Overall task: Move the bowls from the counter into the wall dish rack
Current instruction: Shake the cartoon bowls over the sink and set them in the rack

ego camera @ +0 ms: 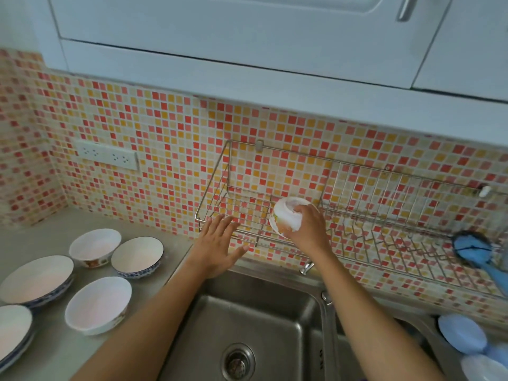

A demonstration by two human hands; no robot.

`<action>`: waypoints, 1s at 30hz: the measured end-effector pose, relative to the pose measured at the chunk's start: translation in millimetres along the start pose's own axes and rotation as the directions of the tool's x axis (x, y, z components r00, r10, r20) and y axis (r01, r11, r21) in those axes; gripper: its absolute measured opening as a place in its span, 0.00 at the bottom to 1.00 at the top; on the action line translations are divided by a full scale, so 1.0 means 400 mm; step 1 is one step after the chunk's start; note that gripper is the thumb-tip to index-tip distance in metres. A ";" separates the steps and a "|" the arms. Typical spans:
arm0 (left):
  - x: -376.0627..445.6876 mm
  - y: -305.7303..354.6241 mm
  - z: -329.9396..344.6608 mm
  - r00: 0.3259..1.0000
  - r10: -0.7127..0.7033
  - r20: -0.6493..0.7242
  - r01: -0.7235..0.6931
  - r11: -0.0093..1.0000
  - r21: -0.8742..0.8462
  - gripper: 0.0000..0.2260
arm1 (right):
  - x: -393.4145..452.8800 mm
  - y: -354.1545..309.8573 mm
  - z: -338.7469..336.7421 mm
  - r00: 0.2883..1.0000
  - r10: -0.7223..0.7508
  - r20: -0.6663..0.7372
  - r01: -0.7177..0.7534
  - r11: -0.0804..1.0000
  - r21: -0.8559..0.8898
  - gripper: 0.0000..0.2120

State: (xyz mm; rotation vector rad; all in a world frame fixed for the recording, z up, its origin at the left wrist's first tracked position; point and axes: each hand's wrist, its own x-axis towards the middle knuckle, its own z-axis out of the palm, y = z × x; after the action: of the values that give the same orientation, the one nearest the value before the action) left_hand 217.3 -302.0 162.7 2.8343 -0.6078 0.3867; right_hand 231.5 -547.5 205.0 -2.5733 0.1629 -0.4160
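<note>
Right hand: gripping a small floral bowl, upturned over the wall dish rack
Left hand: spread, empty
Risk: bowl could slip between wires into the sink

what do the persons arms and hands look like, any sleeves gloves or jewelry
Both forearms are bare as far as the frame shows, with no sleeve in view. The left hand and right hand wear no gloves. No watch, bracelet or ring is visible on either wrist or on the fingers. There are no markings or bandages that can be made out.
</note>
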 end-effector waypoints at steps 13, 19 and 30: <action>-0.019 -0.007 0.010 0.999 0.034 -0.017 -0.033 0.998 0.060 0.33 | -0.116 -0.019 0.016 0.982 -0.142 0.121 0.182 0.871 -0.456 0.46; -0.014 -0.019 0.003 0.997 0.070 0.012 -0.071 0.995 0.071 0.33 | -0.096 -0.040 -0.016 0.966 -0.001 0.257 0.108 0.908 -0.404 0.47; -0.129 -0.097 -0.017 0.999 0.033 -0.024 -0.035 0.994 -0.101 0.31 | -0.179 -0.092 0.070 0.972 -0.232 -0.028 0.208 0.915 -0.346 0.44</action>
State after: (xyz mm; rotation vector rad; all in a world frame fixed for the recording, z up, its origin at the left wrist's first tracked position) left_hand 187.0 -246.4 147.6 2.7225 -0.6526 0.3815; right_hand 174.3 -488.7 182.5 -2.9342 -0.0374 -0.6068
